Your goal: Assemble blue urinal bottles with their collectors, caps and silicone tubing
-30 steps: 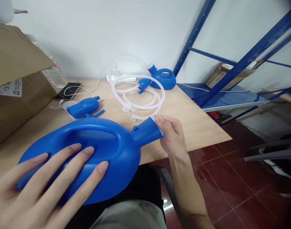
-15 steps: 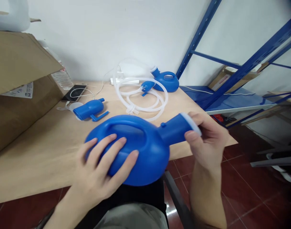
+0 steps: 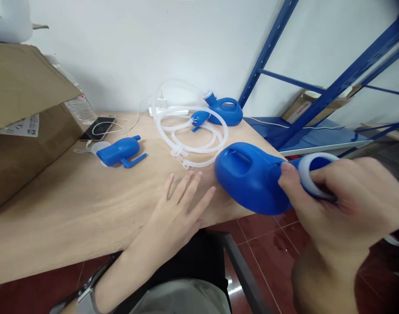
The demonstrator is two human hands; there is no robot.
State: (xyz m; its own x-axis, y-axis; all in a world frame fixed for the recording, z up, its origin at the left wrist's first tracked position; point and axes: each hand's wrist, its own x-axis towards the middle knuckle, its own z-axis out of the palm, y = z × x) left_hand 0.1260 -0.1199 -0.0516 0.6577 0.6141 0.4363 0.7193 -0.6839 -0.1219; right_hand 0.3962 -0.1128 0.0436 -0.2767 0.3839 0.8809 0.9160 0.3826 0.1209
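Right grip (image 3: 346, 205): pinching blue jug (image 3: 252, 183) at its neck | Left grip (image 3: 176, 216): spread over surface (image 3: 111, 200), left of jug

You work at a plain wooden table (image 3: 88, 209) in what appears to be a storeroom or small workroom, a power strip (image 3: 176, 112) lying along the white wall (image 3: 121, 52). An industrial-style blue metal rack (image 3: 350, 73) stands to your right, a carton (image 3: 312, 107) on its shelf (image 3: 340, 136); a cardboard box (image 3: 22, 163) sits at left, above dark-red floor tiles (image 3: 261, 257).
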